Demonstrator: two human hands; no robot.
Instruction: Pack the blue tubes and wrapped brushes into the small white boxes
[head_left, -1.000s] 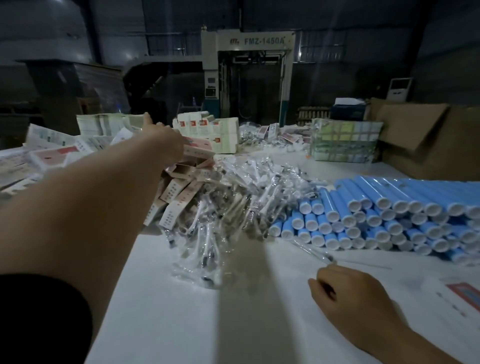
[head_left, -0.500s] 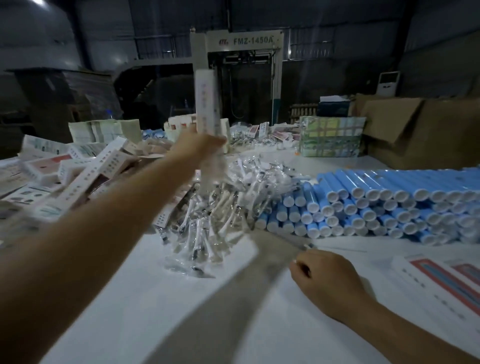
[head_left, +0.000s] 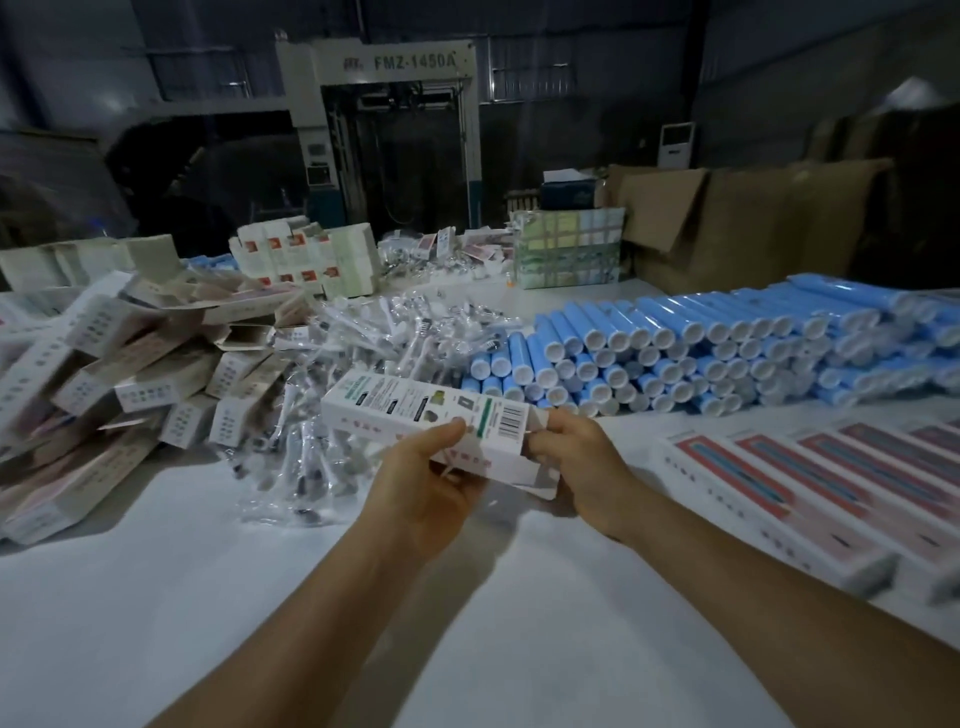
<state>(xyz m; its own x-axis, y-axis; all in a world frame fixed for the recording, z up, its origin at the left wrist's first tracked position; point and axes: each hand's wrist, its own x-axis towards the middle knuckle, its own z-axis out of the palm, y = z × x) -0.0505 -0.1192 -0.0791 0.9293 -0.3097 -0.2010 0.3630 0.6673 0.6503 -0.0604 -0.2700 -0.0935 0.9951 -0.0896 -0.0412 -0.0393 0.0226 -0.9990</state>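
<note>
Head view: left hand (head_left: 422, 486) grasps the white box (head_left: 426, 415); right hand (head_left: 582, 462) pinches its end flap.

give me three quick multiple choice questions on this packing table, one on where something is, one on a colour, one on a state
1. Where is the stack of tubes?
A. right of the wrapped brushes
B. left of the loose boxes
C. on the floor

2. What colour are the tube bodies?
A. red
B. blue
C. green

3. How is the white box held?
A. lying untouched
B. by the left hand alone
C. by both hands

Answers: 1 A, tubes lie right of the brush pile. 2 B, blue with white caps. 3 C, the right hand grips its open end too.
</note>
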